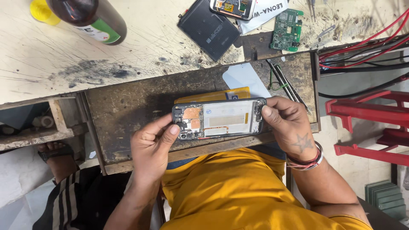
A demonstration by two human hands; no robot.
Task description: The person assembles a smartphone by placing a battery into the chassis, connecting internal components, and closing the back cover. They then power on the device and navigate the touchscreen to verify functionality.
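My left hand (151,142) and right hand (289,125) pinch the opened phone (219,119) by its ends above the bench's (128,102) near edge; I judge inspection underway, next needing a steady grip.

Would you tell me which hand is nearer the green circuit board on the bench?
Right. The right hand grips the opened phone below the green circuit board; the left hand is farther left.

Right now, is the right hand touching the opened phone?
Touching. The head view shows the right hand with its thumb and fingertips gripping the right end of the opened phone.
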